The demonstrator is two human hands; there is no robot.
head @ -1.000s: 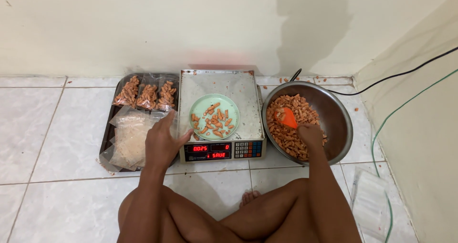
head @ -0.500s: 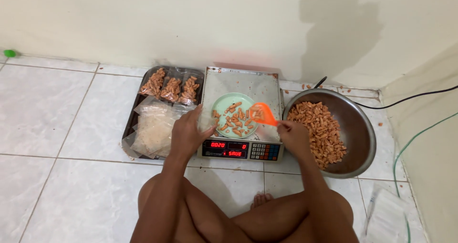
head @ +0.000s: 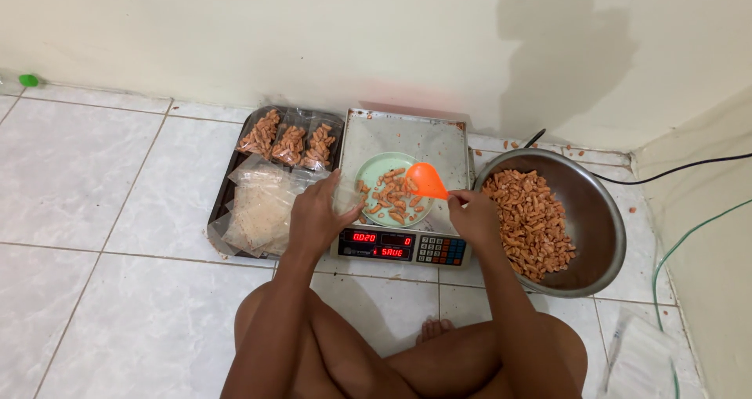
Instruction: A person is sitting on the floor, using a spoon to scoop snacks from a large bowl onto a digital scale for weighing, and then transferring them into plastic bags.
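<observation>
A person sits cross-legged on the tiled floor (head: 102,305) before a digital scale (head: 403,246) set against the wall. The right hand (head: 474,215) pinches the handle of an orange scoop (head: 427,180), fingers clenched on it, with the bowl of the scoop tipped over a pale green plate (head: 374,168) that rests on the steel weighing pan (head: 407,137). The plate carries a loose single layer of orange snack pieces (head: 392,195); much of its surface shows between them, so the portion appears only partly built up, and the red display on the scale is lit.

The left hand (head: 317,219) lies with fingers released and spread, its fingertips at the plate's left rim and its palm just beside a heap of clear plastic bags (head: 258,207), none of which it grasps. These unfilled bags lie on a dark tray (head: 222,203) left of the scale. At the far end of the same tray three filled packets (head: 290,142) stand side by side, which reads as the finished share of the work.

To the right, a metal bowl (head: 599,219) touching the scale holds a deep bank of snack pieces, evidently the larger remaining stock. A few stray pieces lie on the floor behind the bowl, near a black cable (head: 689,166).
</observation>
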